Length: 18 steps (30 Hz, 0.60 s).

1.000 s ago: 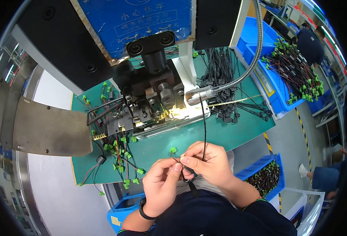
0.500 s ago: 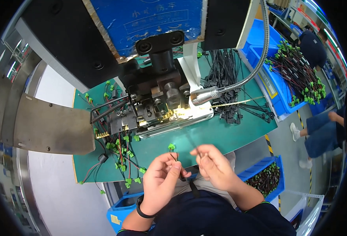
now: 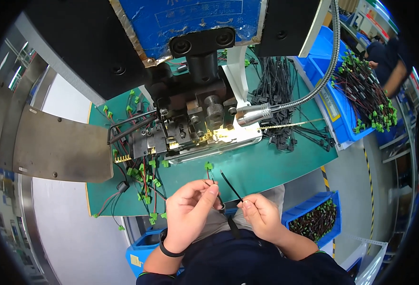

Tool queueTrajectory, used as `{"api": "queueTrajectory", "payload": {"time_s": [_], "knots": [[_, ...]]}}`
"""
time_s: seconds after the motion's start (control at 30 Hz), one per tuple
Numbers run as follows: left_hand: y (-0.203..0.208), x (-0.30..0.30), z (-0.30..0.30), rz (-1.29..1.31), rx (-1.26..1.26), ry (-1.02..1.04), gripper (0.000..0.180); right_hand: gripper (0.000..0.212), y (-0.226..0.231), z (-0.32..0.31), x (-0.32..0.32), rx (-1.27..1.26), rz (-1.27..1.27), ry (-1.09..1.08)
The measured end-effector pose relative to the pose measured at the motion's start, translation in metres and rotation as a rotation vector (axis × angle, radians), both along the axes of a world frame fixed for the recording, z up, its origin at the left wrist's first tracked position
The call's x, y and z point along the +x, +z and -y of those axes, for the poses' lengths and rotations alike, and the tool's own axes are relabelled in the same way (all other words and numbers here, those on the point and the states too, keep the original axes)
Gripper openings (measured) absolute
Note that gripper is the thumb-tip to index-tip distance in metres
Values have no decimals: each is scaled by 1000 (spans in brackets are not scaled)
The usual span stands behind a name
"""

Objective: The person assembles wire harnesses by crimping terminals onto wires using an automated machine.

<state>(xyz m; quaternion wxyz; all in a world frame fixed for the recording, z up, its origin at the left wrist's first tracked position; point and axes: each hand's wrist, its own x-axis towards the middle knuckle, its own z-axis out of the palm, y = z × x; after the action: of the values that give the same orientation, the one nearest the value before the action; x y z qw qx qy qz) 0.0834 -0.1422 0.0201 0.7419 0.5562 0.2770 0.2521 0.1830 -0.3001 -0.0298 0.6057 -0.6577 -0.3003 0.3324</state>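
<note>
Here the left hand (image 3: pixel 190 209) pinches a thin wire lead with a green connector (image 3: pixel 208 166) between thumb and forefinger, fingers closed on it, just off the near edge of the green bench top (image 3: pixel 276 166). The right hand (image 3: pixel 261 216) grips a thin black wire (image 3: pixel 231 185) between thumb and fingertip; the wire's free end angles up over that same near edge, toward the lit die of the crimping press (image 3: pixel 204 123).

Risk, as a judgement: both leads are thin and held only at the fingertips, so a slack pinch could drop one into the lap. The free ends could also snag the loose green-tipped leads (image 3: pixel 145 183) lying at the bench's near left corner, or catch each other where they cross between the hands.

Open room: a bare strip of bench runs along the near edge in front of the press. The far right side carries a pile of black cable bundles (image 3: pixel 280 90), and a flexible lamp arm (image 3: pixel 314 90) arcs above them. A blue bin of finished harnesses (image 3: pixel 361 90) sits past the right edge; another blue bin (image 3: pixel 314 221) stands below the near right corner, close to the right forearm.
</note>
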Motion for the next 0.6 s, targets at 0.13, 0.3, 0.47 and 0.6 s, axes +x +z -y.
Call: {"api": "queueTrajectory", "payload": {"time_s": [0.13,0.3,0.47,0.6], "knots": [[0,1,1,56,-37,-2,11,15,1,-3,-3,24,-8,17],[-4,1,0,51,32,15,8,14,1,-3,-6,4,13,40],[-4,3,1,60,21,26,8,14,1,-3,-7,1,15,47],[-3,5,2,61,34,35,7,13,4,-3,-4,9,45,59]]}}
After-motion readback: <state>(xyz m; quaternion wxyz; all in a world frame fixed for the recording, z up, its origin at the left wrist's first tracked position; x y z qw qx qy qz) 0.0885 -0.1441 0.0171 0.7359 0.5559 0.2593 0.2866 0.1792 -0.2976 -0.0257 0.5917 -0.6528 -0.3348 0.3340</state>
